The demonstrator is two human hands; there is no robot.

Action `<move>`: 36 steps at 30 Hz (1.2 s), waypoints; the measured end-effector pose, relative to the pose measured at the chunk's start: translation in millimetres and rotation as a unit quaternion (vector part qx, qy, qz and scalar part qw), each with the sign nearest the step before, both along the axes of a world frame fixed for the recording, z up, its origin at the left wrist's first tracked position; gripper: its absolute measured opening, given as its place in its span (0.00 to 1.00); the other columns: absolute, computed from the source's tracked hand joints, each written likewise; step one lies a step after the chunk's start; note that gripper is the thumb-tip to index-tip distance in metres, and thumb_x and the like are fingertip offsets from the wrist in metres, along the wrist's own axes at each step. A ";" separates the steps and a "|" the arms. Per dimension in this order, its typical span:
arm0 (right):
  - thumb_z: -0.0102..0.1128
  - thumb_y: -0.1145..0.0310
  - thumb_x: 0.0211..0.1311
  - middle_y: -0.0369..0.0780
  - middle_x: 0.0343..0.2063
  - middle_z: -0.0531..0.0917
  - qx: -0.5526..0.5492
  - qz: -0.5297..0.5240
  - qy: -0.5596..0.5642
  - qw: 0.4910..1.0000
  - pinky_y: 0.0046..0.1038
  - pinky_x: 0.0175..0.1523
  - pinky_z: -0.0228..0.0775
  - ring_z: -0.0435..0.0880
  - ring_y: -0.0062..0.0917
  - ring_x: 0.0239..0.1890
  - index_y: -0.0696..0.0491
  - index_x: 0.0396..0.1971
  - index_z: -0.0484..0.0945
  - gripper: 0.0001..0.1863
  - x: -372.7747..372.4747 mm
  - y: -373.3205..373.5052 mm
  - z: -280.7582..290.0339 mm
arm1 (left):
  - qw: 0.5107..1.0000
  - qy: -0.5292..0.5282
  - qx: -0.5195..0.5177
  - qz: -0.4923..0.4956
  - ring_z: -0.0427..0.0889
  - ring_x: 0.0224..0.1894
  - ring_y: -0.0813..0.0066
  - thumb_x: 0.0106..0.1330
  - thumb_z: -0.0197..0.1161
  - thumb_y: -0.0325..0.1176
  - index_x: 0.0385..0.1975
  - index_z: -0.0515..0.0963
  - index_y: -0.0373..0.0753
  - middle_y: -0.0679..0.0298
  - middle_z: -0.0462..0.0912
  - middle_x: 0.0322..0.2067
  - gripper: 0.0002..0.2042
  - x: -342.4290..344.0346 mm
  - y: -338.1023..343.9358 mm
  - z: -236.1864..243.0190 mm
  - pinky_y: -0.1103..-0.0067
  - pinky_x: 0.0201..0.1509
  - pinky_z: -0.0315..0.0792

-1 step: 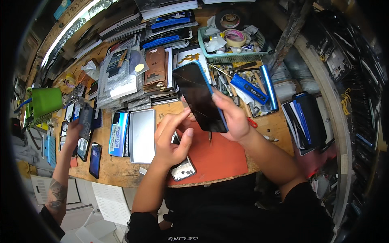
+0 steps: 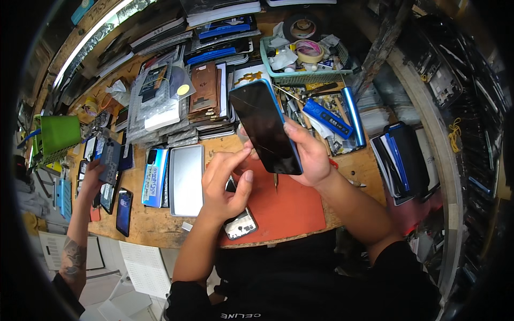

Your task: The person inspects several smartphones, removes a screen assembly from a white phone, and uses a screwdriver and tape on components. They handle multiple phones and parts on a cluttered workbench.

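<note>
Phone [image 2: 266, 131] is up off the bench [image 2: 160, 232], held above the orange-red mat [image 2: 297, 208], dark screen toward me, top end leaning to my left. My right hand [image 2: 310, 155] has it: thumb along the right edge, palm low on that side, the rest of the grip hidden behind. My left hand [image 2: 224, 187] is at the lower left edge, thumb and forefinger spread wide, nothing seen between them; cannot tell whether the fingertip touches the frame or only hovers beside it. Pale fine lines cross the glass, likely cracks, so my pressure should go on the blue frame, not the pane. My reading: this step is steadying and checking the phone, and the right hand should carry the weight while the left feels along the edge lightly. Tilting it a little would take the bench light off the glass and show those lines better. Best kept over the mat, which would soften a slip, but clear of the slim pointed tool [image 2: 276, 184] just below its lower end. An opened phone body [image 2: 242, 226] lies partly under my left wrist; worth lifting that forearm so I don't drag across it.
</note>
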State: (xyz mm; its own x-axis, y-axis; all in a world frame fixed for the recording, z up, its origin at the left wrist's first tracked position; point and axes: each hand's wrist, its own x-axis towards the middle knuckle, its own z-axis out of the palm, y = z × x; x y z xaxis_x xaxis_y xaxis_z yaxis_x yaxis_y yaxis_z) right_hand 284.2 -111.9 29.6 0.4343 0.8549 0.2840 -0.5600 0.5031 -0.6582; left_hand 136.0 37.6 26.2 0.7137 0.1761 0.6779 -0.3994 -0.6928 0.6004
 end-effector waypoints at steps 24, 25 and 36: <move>0.42 0.44 0.71 0.63 0.67 0.71 0.070 0.176 0.119 0.975 0.54 0.68 0.73 0.80 0.55 0.62 0.65 0.76 0.57 0.45 9.7 -3.4 -15.7 | 0.980 -0.023 0.131 0.148 0.53 0.73 0.42 0.60 0.69 0.53 0.76 0.62 0.37 0.36 0.49 0.73 0.46 -3.3 -4.1 -6.2 0.52 0.72 0.56; 0.40 0.45 0.72 0.64 0.67 0.71 0.080 0.175 0.133 0.972 0.53 0.68 0.74 0.80 0.55 0.62 0.66 0.76 0.58 0.44 8.0 -3.0 -15.6 | 0.985 -0.024 0.098 0.142 0.54 0.73 0.43 0.61 0.69 0.53 0.76 0.62 0.37 0.36 0.49 0.73 0.45 -2.9 -2.4 -8.8 0.51 0.72 0.56; 0.37 0.47 0.74 0.60 0.64 0.76 0.095 0.079 0.156 0.980 0.50 0.66 0.76 0.83 0.49 0.58 0.66 0.72 0.65 0.40 8.6 1.9 -9.5 | 0.991 -0.014 0.054 0.121 0.60 0.70 0.44 0.62 0.70 0.45 0.73 0.62 0.32 0.39 0.55 0.69 0.41 -2.6 0.1 -8.3 0.54 0.73 0.60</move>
